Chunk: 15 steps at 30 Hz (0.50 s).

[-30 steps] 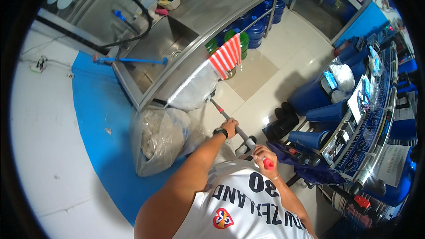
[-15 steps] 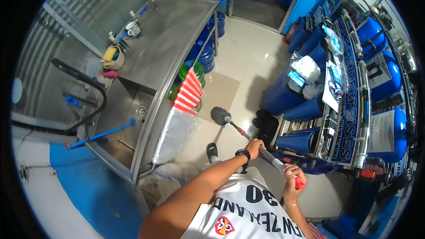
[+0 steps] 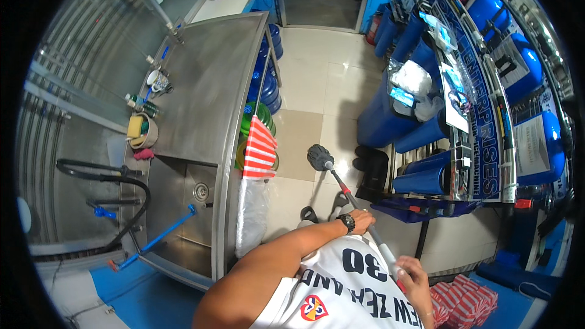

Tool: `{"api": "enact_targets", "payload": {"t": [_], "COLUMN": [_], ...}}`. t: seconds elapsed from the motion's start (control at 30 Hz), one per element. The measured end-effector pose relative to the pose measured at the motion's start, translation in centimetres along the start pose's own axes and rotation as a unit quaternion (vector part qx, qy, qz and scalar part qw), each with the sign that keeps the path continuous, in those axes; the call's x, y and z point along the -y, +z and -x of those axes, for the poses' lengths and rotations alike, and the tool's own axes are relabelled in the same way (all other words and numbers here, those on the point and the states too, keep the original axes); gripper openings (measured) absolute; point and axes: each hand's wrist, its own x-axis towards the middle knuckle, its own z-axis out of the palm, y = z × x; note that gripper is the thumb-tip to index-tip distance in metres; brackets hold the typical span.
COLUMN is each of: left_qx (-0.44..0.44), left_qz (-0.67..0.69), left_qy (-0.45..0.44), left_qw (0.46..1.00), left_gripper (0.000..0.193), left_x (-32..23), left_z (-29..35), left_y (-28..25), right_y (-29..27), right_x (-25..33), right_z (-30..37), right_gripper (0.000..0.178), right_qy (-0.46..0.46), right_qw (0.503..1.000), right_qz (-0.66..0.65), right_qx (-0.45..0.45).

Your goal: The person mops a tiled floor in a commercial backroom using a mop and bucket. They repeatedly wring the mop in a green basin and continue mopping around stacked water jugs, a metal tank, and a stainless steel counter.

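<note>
A mop with a grey shaggy head (image 3: pixel 320 157) and a long grey handle (image 3: pixel 372 230) with red parts slants from the floor up to my waist. My left hand (image 3: pixel 362 221), wearing a black watch on the wrist, is closed round the middle of the handle. Close to the handle's red top end, my right hand (image 3: pixel 414 275) grips it in front of my white shirt. The mop head is over the tiled floor (image 3: pixel 295 128), beside a pair of dark boots (image 3: pixel 370 167); whether it touches the tiles, I cannot tell.
On the left stands a steel sink counter (image 3: pixel 201 73) with a blue-handled tool (image 3: pixel 159 240) across the basin. A striped bag (image 3: pixel 260 149) hangs off its edge, near several water jugs (image 3: pixel 265 88). Blue cylinders (image 3: pixel 378 116) and racks line the right. Red-striped bundles (image 3: pixel 466 301) lie near me.
My view has shifted, so the counter appears lower. The mop head has moved a little rightward over the tiles, toward the boots. Both hands still hold the handle.
</note>
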Motion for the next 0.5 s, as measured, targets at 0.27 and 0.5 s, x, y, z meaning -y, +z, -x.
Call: {"api": "enact_targets", "payload": {"t": [0.27, 0.5], "left_qx": [0.032, 0.037], "left_qz": [-0.059, -0.117], "left_qy": [0.103, -0.052], "left_qw": [0.992, 0.991], "left_gripper": [0.020, 0.032], "left_x": [2.3, 10.8], "left_z": [-2.0, -6.4], "left_y": [-2.2, -8.4], "right_y": [-0.2, 1.1], "right_x": [0.0, -0.5], "right_z": [-2.6, -13.8], "right_gripper": [0.067, 0.074], "right_qy": [0.241, 0.145], "right_qw": [0.969, 0.989], "right_qz": [-0.041, -0.030], "right_qx": [0.014, 0.020]}}
